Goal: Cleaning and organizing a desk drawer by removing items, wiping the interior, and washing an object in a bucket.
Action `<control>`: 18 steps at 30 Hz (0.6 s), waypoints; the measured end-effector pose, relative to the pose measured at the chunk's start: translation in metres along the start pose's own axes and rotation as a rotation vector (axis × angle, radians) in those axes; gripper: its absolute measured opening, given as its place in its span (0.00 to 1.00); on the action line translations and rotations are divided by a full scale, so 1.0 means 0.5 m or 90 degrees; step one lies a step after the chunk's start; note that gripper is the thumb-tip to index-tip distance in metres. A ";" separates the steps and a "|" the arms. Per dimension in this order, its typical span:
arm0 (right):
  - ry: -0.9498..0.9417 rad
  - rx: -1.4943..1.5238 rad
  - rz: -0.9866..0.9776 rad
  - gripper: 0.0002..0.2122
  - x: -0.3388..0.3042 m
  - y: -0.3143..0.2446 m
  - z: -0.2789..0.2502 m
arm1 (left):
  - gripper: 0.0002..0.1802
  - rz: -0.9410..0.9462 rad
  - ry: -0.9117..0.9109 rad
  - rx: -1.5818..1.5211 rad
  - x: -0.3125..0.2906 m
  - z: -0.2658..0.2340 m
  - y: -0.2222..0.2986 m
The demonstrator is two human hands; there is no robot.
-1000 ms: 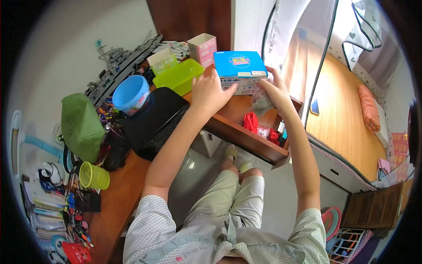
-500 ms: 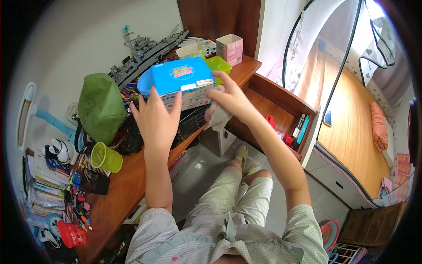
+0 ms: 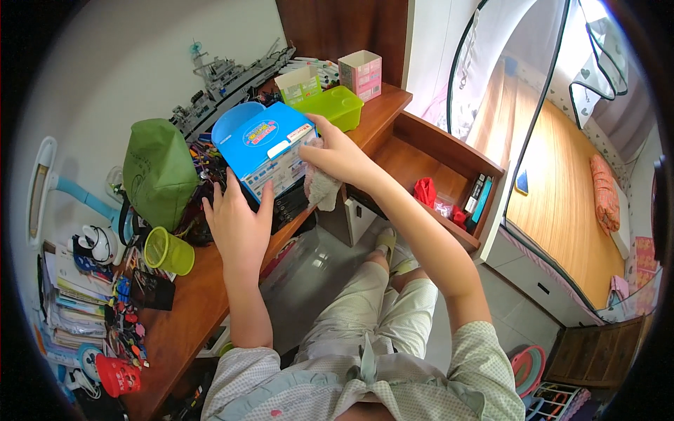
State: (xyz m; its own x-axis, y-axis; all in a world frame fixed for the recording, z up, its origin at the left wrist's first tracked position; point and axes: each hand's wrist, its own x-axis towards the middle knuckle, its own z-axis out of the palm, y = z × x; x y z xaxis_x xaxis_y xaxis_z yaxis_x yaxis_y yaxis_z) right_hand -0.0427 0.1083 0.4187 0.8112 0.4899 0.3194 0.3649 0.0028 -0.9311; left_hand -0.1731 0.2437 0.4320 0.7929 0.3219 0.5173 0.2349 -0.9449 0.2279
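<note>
At the far left of the wooden desk point(image 3: 203, 309) lie stacked papers point(image 3: 67, 302) and a red cup point(image 3: 116, 375); next comes a yellow-green mesh cup point(image 3: 168, 251) lying on its side, with a green bag point(image 3: 160, 170) standing behind it; the left hand point(image 3: 239, 221) grips the near lower edge of a blue box point(image 3: 270, 151), fingers spread up against its side; the box is held tilted above the desk, over a black case point(image 3: 284, 203), with a blue bowl point(image 3: 228, 125) just behind it and a grey model warship point(image 3: 225, 81) along the wall; the right hand point(image 3: 337, 154) grasps the box's right end and presses a pale cloth point(image 3: 321, 186) against it; further right sit a lime-green tray point(image 3: 333, 107) and a pink box point(image 3: 361, 74); lower right, red items point(image 3: 425, 191) lie on a shelf point(image 3: 439, 165).
</note>
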 end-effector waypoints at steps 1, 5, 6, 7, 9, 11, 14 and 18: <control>-0.014 -0.034 0.005 0.28 0.005 0.000 -0.001 | 0.35 -0.008 -0.010 -0.011 0.003 0.006 -0.006; -0.051 0.102 0.021 0.29 -0.003 0.018 -0.010 | 0.41 -0.053 -0.033 -0.165 -0.010 0.020 0.000; -0.045 0.099 0.023 0.29 -0.013 0.018 -0.020 | 0.41 -0.048 -0.036 -0.169 -0.017 0.024 0.004; -0.051 0.129 0.049 0.29 -0.027 0.018 -0.037 | 0.43 -0.015 0.044 -0.142 -0.025 0.029 0.009; -0.069 0.210 0.066 0.27 -0.061 0.014 -0.079 | 0.44 0.021 0.119 -0.123 -0.039 0.040 0.027; -0.091 0.267 0.086 0.25 -0.093 0.020 -0.135 | 0.44 0.105 0.139 -0.210 -0.051 0.048 0.061; 0.035 0.277 0.114 0.26 -0.152 0.019 -0.213 | 0.40 0.161 0.158 -0.146 -0.063 0.070 0.132; 0.178 0.367 0.095 0.27 -0.215 0.052 -0.326 | 0.35 0.190 0.174 -0.183 -0.044 0.099 0.185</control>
State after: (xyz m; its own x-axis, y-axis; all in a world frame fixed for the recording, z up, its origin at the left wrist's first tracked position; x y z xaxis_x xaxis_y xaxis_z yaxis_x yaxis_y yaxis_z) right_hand -0.0461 -0.0864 0.3886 0.9509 0.2759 0.1402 -0.0014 0.4568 -0.8896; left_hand -0.1408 0.1462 0.4013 0.6167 0.0805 0.7831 -0.1741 -0.9562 0.2353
